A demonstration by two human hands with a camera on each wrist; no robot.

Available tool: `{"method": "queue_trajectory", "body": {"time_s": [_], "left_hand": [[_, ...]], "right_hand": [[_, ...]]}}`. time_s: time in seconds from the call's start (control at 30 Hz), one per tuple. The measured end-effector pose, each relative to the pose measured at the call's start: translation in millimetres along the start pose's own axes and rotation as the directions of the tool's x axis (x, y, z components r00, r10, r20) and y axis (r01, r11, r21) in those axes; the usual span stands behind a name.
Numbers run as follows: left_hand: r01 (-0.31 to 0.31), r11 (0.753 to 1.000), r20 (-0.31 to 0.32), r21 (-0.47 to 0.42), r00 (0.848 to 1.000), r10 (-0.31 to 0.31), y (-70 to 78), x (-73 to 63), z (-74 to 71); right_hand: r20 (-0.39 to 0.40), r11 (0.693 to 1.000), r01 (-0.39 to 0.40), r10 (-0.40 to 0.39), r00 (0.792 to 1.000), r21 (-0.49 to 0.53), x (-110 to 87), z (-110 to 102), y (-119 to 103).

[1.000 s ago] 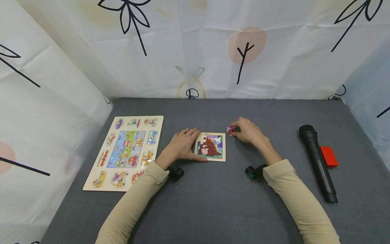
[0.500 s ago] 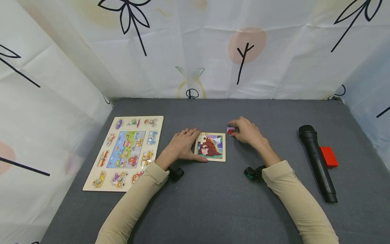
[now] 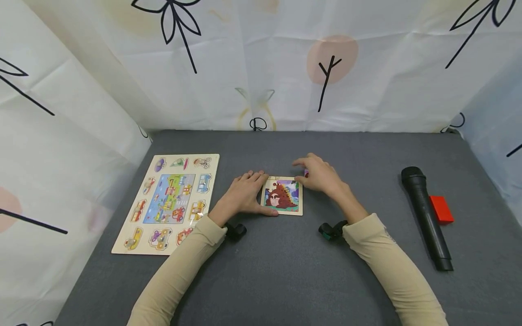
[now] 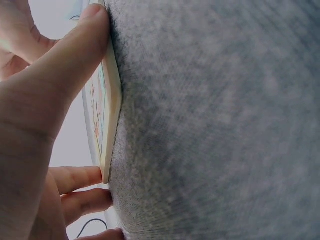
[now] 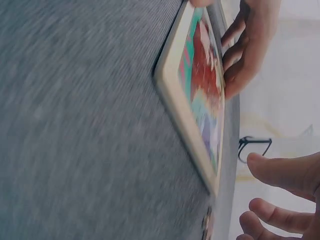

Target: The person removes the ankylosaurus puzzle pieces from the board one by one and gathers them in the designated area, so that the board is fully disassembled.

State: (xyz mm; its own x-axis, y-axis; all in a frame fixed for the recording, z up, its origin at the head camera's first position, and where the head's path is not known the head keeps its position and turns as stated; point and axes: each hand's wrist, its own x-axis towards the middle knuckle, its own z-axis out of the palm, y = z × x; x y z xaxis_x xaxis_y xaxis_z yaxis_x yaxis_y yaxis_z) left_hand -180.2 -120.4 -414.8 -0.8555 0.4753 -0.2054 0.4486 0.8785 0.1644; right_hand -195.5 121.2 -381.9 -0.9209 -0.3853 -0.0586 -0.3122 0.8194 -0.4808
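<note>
A small square wooden jigsaw puzzle shows a dark red dinosaur, with bare wood at its upper left corner. My left hand holds it at the left side, the thumb along the near edge and fingertips at the far left corner. Just past its far right corner, my right hand hovers with thumb and fingers apart and nothing between them. Beneath that hand lies a purple and red puzzle piece, mostly hidden; the right wrist view shows the piece edge-on on the cloth.
A larger wooden peg puzzle board with vehicle pieces lies at the left, partly under the left forearm. On the right are a black microphone and a red block. White printed cloth walls the grey table.
My right hand has let go of the purple and red piece and moved left above it, towards the puzzle's far right corner. The left hand stays in place.
</note>
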Motion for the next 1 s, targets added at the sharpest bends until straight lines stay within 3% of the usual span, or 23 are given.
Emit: {"method": "queue_trajectory", "body": {"time_s": [0.47, 1.0], "left_hand": [[-0.006, 1.0, -0.013, -0.001, 1.0, 0.006, 0.6, -0.1, -0.1], [-0.021, 1.0, -0.015, 0.001, 1.0, 0.021, 0.1, -0.3, -1.2]], "right_hand": [[0.081, 0.998, 0.044, -0.048, 0.996, 0.052, 8.3, 8, -30], [0.148, 0.993, 0.1, -0.108, 0.983, 0.057, 16.2, 27, -30]]}}
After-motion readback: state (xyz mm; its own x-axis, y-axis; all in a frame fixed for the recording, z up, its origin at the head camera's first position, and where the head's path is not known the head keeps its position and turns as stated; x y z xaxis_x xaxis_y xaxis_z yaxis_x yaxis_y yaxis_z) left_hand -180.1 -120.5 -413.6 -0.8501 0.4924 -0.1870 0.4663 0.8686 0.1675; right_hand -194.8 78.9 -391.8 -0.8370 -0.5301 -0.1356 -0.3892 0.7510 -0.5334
